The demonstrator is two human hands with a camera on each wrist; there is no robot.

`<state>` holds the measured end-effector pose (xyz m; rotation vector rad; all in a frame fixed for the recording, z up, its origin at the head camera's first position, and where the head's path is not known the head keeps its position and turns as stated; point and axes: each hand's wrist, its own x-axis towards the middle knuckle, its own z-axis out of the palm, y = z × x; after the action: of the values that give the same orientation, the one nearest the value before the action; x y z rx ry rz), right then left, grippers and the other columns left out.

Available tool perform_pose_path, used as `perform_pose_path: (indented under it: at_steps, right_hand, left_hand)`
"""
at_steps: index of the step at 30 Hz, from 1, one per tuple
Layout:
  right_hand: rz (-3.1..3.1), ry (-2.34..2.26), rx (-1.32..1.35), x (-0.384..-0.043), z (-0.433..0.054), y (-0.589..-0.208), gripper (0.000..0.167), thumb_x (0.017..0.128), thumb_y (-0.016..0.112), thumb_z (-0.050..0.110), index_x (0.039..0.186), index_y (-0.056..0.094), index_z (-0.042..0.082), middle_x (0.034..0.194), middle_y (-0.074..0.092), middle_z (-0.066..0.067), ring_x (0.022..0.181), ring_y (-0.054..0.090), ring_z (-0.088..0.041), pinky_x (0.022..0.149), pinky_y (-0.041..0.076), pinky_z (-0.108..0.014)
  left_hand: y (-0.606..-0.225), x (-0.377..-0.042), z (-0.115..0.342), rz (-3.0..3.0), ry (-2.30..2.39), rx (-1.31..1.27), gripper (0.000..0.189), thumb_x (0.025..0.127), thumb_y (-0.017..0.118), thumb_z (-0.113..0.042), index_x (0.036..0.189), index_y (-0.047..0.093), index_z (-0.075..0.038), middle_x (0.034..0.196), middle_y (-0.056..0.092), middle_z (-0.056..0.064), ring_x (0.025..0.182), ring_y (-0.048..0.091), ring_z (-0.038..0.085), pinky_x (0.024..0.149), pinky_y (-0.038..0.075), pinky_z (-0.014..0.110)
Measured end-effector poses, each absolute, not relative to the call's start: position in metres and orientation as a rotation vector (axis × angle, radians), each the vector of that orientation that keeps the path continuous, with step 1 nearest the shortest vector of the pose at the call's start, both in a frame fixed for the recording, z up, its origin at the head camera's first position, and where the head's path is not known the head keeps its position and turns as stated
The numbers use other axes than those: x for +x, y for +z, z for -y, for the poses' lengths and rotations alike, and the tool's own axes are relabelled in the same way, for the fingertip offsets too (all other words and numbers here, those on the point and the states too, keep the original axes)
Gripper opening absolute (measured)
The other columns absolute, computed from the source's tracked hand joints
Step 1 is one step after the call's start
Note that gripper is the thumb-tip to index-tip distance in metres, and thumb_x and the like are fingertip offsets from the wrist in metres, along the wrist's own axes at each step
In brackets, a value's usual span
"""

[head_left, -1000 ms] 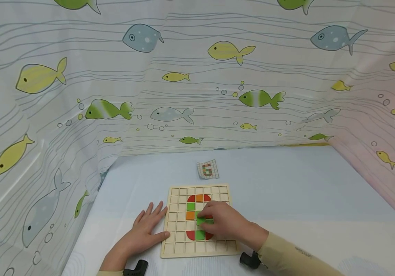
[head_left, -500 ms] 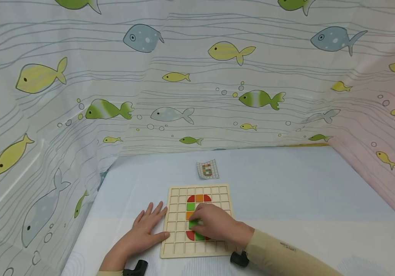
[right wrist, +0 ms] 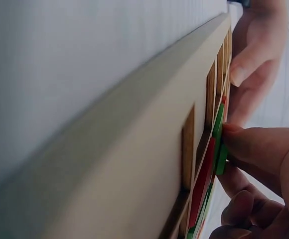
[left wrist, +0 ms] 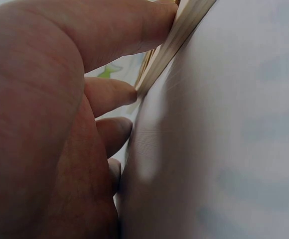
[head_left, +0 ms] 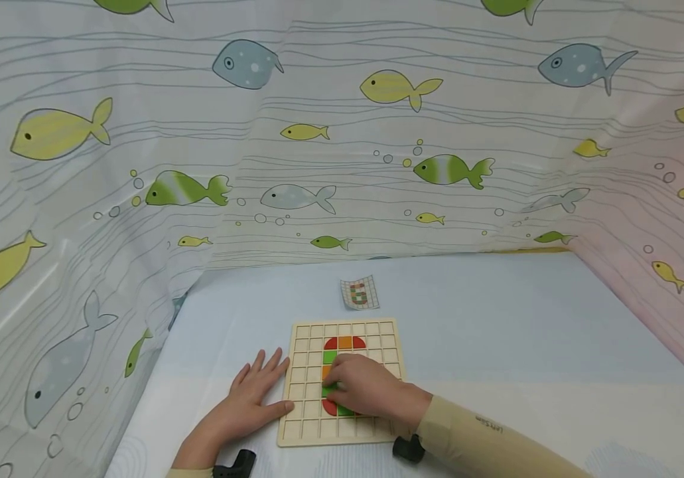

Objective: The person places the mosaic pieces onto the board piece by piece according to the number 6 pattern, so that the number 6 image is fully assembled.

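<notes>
My right hand [head_left: 368, 384] pinches a green square tile [right wrist: 222, 158] between thumb and fingers, low over the wooden grid board [head_left: 312, 433]. In the head view this tile shows at the fingertips, between an orange tile [head_left: 326, 372] and a rounded red tile [head_left: 330, 407]. Above the orange one lies another green tile [head_left: 330, 357]. The left hand [head_left: 249, 399] is spread beside the board, its thumb and fingertips at the left edge. From the left wrist, the thumb [left wrist: 157, 30] meets the board's side. My right hand covers tiles in the lower right of the pattern.
Behind the board lies a small paper card [head_left: 360, 293] printed with a coloured grid pattern. A red, orange and red row [head_left: 345, 342] tops the tile pattern. A pale cloth [head_left: 497, 318] covers the table, and a fish-printed curtain [head_left: 342, 159] encloses it.
My right hand has moved left across the board with the green tile, from the middle of the pattern to its left column. The left hand has stayed in place.
</notes>
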<state>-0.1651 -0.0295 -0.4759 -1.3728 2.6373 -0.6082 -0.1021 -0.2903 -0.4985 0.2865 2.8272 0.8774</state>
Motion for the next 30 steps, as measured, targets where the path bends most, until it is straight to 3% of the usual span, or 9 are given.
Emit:
perform_pose_path:
  at_steps: [19, 30]
  right_hand:
    - [-2.652, -0.607, -1.373, -0.1642, 0.0323, -0.4768, 0.017, 0.09, 0.074, 0.021, 0.106, 0.08, 0.018, 0.093, 0.061, 0.015, 0.082, 0.053, 0.003, 0.074, 0.046, -0.013]
    - [-2.636, -0.623, -1.377, -0.1656, 0.0311, -0.4754, 0.019, 0.091, 0.073, 0.021, 0.108, 0.079, 0.016, 0.095, 0.064, 0.013, 0.085, 0.055, 0.002, 0.077, 0.048, -0.014]
  left_hand:
    - [-0.4965, -0.1021, 0.2907, -2.815, 0.897, 0.287, 0.083, 0.089, 0.066, -0.055, 0.154, 0.036, -0.013, 0.163, 0.019, 0.007, 0.15, 0.0, 0.035, 0.115, -0.001, 0.056]
    - [-0.493, -0.1011, 0.2903, -2.808, 0.897, 0.287, 0.083, 0.09, 0.066, -0.054, 0.155, 0.036, -0.012, 0.163, 0.018, 0.007, 0.15, 0.0, 0.035, 0.115, -0.001, 0.056]
